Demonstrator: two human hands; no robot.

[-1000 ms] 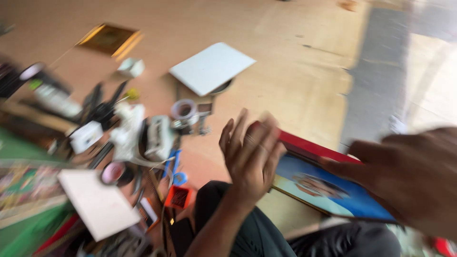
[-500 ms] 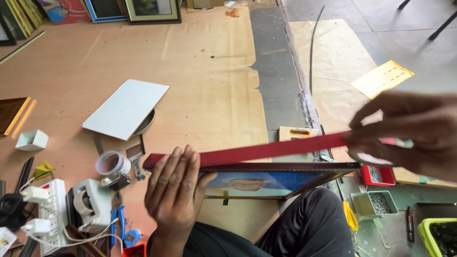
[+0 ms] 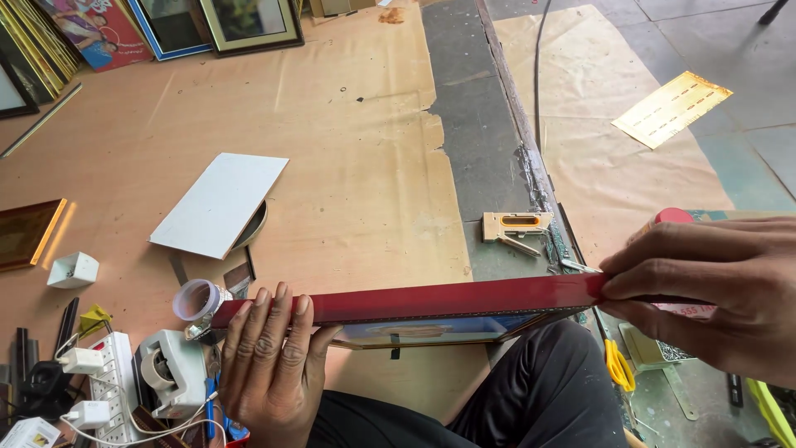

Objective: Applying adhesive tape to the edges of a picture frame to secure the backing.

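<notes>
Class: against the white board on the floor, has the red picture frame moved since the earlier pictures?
Yes. The red picture frame has swung from lying tilted, right of the white board, to level and edge-up below it.

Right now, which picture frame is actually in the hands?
The red picture frame, held edge-up between the left hand and right hand. The other frames lean untouched at the far top left.

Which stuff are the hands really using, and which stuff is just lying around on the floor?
In use:
- red picture frame, held on edge
- left hand, gripping its left end
- right hand, pinching its right end

Just lying about:
- staple gun
- white board
- tape dispenser
- power strip
- small white box
- yellow-handled scissors
- yellow sheet
</notes>
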